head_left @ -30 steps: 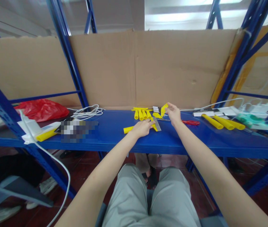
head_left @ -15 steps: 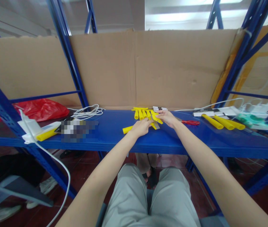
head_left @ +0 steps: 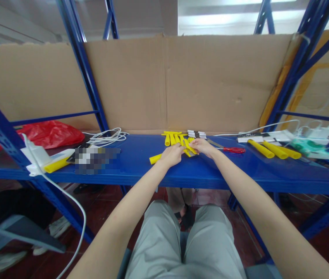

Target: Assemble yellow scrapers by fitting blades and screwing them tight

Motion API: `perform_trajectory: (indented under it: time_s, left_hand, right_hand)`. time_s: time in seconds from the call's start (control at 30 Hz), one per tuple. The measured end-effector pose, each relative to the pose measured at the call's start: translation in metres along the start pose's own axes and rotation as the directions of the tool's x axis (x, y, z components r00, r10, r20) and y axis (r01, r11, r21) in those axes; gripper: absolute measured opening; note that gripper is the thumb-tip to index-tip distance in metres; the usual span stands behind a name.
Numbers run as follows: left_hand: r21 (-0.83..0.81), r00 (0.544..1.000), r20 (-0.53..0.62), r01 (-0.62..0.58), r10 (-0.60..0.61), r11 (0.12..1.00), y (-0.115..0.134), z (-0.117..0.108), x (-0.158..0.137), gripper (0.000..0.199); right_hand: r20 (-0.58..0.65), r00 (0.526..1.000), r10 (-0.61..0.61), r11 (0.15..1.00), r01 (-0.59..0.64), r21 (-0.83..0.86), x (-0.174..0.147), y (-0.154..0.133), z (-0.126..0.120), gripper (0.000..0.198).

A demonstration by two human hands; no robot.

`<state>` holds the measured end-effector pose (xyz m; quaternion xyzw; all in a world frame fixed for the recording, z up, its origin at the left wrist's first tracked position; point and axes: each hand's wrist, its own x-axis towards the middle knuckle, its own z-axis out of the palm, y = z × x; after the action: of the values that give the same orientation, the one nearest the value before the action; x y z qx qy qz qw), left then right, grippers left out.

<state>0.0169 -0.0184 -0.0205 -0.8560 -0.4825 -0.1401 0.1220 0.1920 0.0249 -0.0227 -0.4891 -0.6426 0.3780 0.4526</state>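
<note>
My left hand (head_left: 173, 155) is closed around a yellow-handled tool (head_left: 155, 158). The handle's end sticks out to the left, and a flat metal blade shows beyond my fingers on the right. My right hand (head_left: 202, 147) pinches a yellow plastic piece (head_left: 188, 145) and brings it against the blade side of the tool. Fingers cover much of where the two parts meet. Just behind my hands lie several yellow handles (head_left: 172, 139) in a row. A red-handled screwdriver (head_left: 234, 150) rests to the right of my right hand.
Black-and-white strips (head_left: 197, 134) lie behind my hands on the blue shelf (head_left: 135, 155). More yellow tubes (head_left: 260, 149) are at the right, near a green-and-white object (head_left: 312, 149). White cable (head_left: 109, 136) and a red bag (head_left: 50, 133) occupy the left. Cardboard (head_left: 205, 81) stands behind.
My right hand has shifted slightly left and down, lowering the yellow piece closer to the tool in my left hand. The left hand has barely moved.
</note>
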Motion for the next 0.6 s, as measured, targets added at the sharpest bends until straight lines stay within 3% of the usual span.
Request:
perform_trajectory:
  time_s: [0.27, 0.6]
  left_hand:
    - [-0.001, 1.000, -0.011, 0.010, -0.010, 1.000, -0.0022, 0.0018, 0.0011, 0.039]
    - [0.003, 1.000, -0.003, 0.019, -0.019, 1.000, -0.0016, -0.0007, 0.0013, 0.039]
  right_hand:
    - [0.112, 0.991, 0.071, 0.997, -0.073, 0.013, -0.0062, -0.0043, -0.0008, 0.028]
    - [0.075, 0.997, 0.024, 0.996, -0.030, 0.084, -0.0038, -0.0023, -0.0004, 0.027]
